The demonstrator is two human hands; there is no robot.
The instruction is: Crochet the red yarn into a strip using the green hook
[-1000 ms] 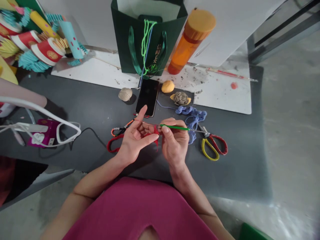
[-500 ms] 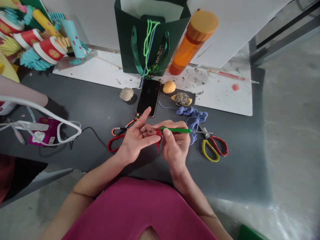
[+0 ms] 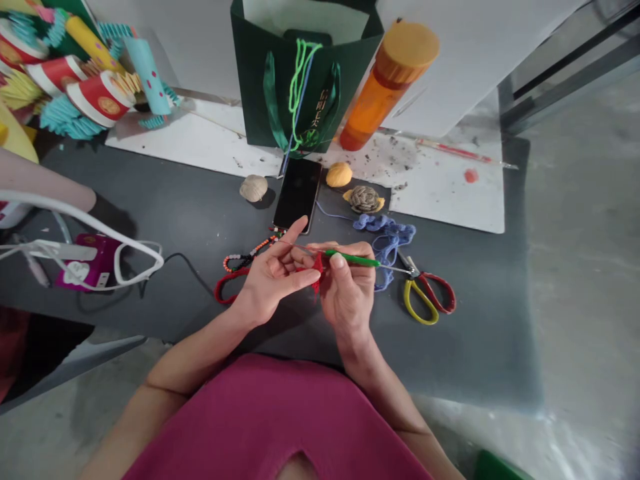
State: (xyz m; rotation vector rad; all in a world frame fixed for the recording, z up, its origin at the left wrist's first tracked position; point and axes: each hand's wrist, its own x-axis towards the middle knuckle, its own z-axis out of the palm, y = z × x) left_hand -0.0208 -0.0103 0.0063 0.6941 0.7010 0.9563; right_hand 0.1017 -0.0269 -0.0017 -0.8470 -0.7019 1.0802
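My right hand (image 3: pixel 350 283) is closed around the green handle of a crochet hook (image 3: pixel 353 259), whose metal tip points left toward my other hand. Between thumb and fingers my left hand (image 3: pixel 273 273) pinches a small piece of red crochet work (image 3: pixel 317 272), its index finger raised with thin yarn near it. Fingers partly cover the red piece and the hook's tip. Just beyond my hands lies a phone (image 3: pixel 297 193) with a beaded strap (image 3: pixel 250 255). A red loop (image 3: pixel 225 288) shows left of my left hand. Blue crochet work (image 3: pixel 385 233) lies beyond my right hand.
Scissors (image 3: pixel 425 293) with red and yellow handles lie right of my hands. Small balls, grey (image 3: pixel 253 189) and yellow (image 3: pixel 339 175), flank the phone near a knitted rosette (image 3: pixel 365 199). Behind stand a green bag (image 3: pixel 255 100) and an orange bottle (image 3: pixel 373 100). Cables (image 3: pixel 135 248) lie left.
My right hand has shifted slightly left with the crochet hook, which now tilts a little more downward to the right. My left hand stays nearly in place, still pinching the red crochet work.
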